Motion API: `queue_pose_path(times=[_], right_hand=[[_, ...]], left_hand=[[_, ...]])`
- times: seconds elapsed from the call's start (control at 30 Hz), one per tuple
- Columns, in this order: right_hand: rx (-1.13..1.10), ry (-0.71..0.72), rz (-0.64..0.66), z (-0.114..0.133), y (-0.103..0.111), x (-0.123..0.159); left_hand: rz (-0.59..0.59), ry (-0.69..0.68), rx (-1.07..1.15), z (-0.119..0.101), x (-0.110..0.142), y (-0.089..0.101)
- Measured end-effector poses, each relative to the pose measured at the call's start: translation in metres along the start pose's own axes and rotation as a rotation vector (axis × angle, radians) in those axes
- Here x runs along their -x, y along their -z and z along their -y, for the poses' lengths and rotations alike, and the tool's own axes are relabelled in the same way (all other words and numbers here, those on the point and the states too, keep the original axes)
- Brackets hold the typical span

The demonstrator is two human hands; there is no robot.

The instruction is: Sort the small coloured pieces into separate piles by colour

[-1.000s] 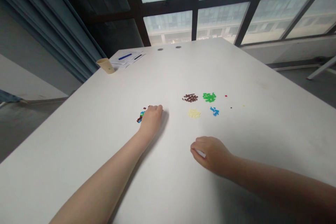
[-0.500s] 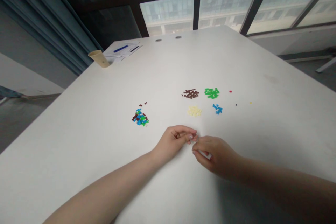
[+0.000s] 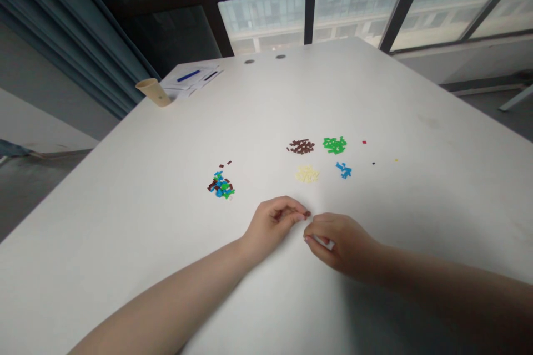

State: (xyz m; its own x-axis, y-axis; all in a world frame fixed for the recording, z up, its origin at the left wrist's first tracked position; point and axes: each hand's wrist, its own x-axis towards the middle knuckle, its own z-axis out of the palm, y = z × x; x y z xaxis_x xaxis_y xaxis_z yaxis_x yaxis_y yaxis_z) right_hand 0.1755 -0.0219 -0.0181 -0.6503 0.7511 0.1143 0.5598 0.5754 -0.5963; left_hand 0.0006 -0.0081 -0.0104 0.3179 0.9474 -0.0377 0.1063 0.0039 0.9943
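Between the thumb and fingertips of my left hand [image 3: 275, 222] is a small brown piece [image 3: 307, 214]. My right hand [image 3: 339, 238] is close beside it, fingers curled and fingertips together; whatever they hold is hidden. Beyond the hands lie sorted piles of tiny flat pieces: a brown pile [image 3: 302, 146], a green pile [image 3: 334, 145], a pale yellow pile [image 3: 307, 173] and a smaller blue pile [image 3: 343, 170]. To the left is a mixed pile [image 3: 221, 186] of blue, green and brown pieces, with two loose brown pieces [image 3: 225, 164] just behind it.
Single red [image 3: 364, 142], black [image 3: 373, 163] and yellow [image 3: 396, 160] pieces lie to the right on the white table [image 3: 416, 211]. A beige cup [image 3: 154, 92] stands at the far left edge, by papers with a blue pen [image 3: 189, 76].
My left fingertips have drawn slightly apart from my right hand, and the brown piece now shows at their ends. My right hand keeps nearly the same pose.
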Motion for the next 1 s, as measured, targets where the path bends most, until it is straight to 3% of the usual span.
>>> queue_pose_path(times=[0.23, 0.5, 0.67, 1.0], right_hand=[[-0.048, -0.017, -0.038, -0.0013, 0.0005, -0.0011], [-0.221, -0.081, -0.328, 0.0003, 0.0059, -0.0001], [-0.239, -0.034, -0.395, -0.0006, 0.005, 0.0014], [-0.224, -0.024, -0.369, 0.0013, 0.0082, 0.0003]], left_hand=[[-0.005, -0.177, -0.213, 0.0041, 0.0016, 0.003], [-0.007, -0.389, -0.317, -0.0028, -0.0007, 0.0053], [0.0, -0.391, -0.334, -0.004, -0.0016, 0.0058], [0.057, -0.315, -0.349, -0.0054, -0.0005, 0.0062]])
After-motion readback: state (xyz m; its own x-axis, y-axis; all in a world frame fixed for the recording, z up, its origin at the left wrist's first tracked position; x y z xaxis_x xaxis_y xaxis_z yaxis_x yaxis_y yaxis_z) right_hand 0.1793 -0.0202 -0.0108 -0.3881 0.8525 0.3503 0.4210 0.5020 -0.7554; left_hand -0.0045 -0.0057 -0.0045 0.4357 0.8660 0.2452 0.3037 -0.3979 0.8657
